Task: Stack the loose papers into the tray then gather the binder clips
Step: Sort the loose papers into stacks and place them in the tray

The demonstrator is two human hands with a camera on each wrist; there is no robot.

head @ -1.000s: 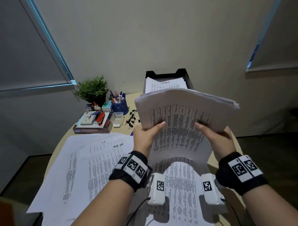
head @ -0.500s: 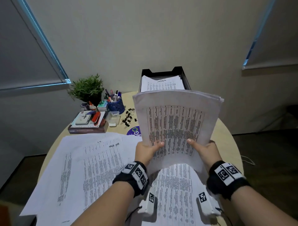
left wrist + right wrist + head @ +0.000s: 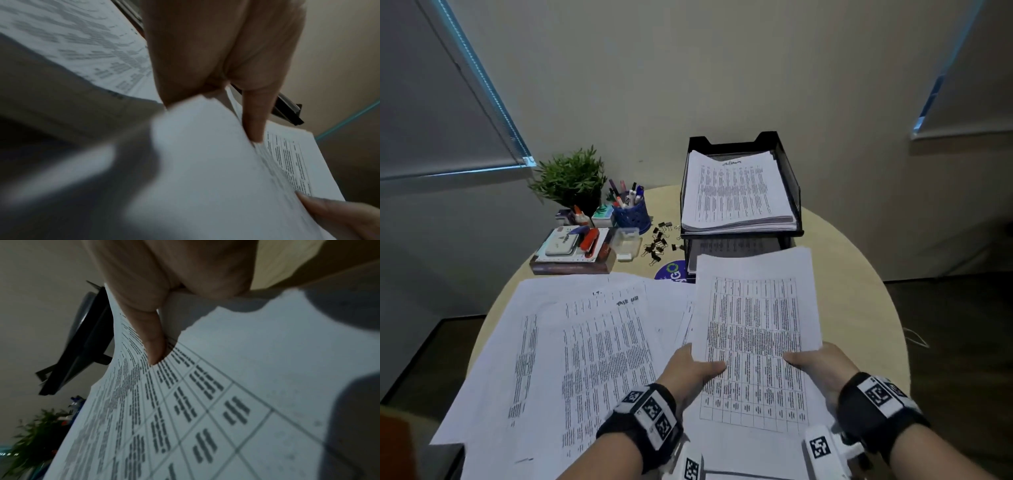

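I hold a stack of printed papers (image 3: 755,325) low over the table, just in front of the black mesh tray (image 3: 792,192). My left hand (image 3: 693,368) pinches its lower left edge, thumb on top; my right hand (image 3: 813,363) pinches the lower right edge the same way. The wrist views show each thumb (image 3: 254,123) (image 3: 152,340) pressed on the printed sheet (image 3: 205,162) (image 3: 205,402). The tray's upper tier holds a pile of papers (image 3: 736,192). Several black binder clips (image 3: 659,240) lie scattered left of the tray. More loose sheets (image 3: 571,342) cover the near left of the round table (image 3: 859,291).
At the back left stand a potted plant (image 3: 571,178), a blue pen cup (image 3: 630,212), a clear small box (image 3: 625,241) and a book with a stapler (image 3: 571,250). A purple round sticker (image 3: 673,272) lies near the tray's foot. The table's right part is bare wood.
The held stack has come down from upright at chest height to lie nearly flat just above the table. Both hands moved down and toward me with it, and the tray's papers now show.
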